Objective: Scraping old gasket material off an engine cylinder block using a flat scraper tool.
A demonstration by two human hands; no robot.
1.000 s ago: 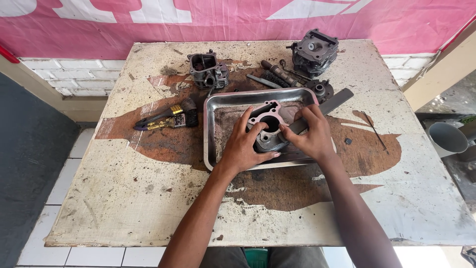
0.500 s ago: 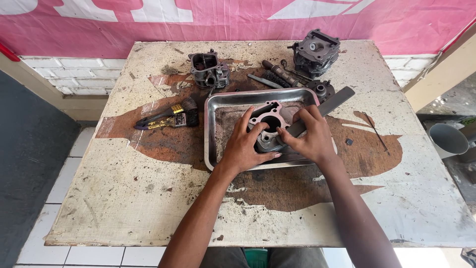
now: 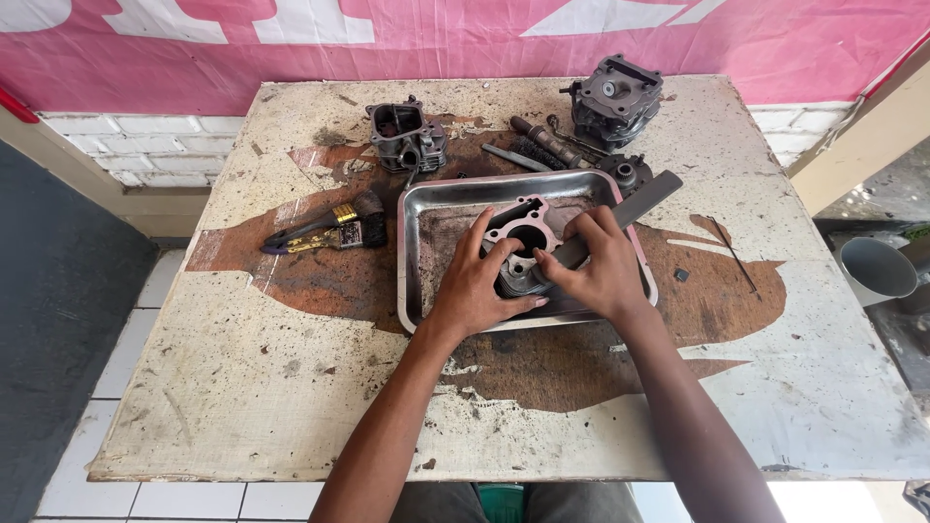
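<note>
Scraping of an engine cylinder block (image 3: 518,254) appears to be the step in hand, inside a shallow metal tray (image 3: 426,208) that is set on a worn, stained table (image 3: 242,387). The block is steadied by the left hand (image 3: 481,291), whose fingers are spread and curled over its near rim. A flat metal blade (image 3: 635,203) is gripped by the right hand (image 3: 593,271), fingers pressed together along it, its working end laid on the block's top face beside the bore. The work is judged best done with the blade kept low and flat to the face, so that the surface is not gouged, and with the block pressed firmly down to stop it sliding in the tray. A paintbrush (image 3: 334,230) lies left of the tray; a cylinder head (image 3: 407,136), another engine part (image 3: 615,97) and small hand tools (image 3: 538,145) are set behind it.
</note>
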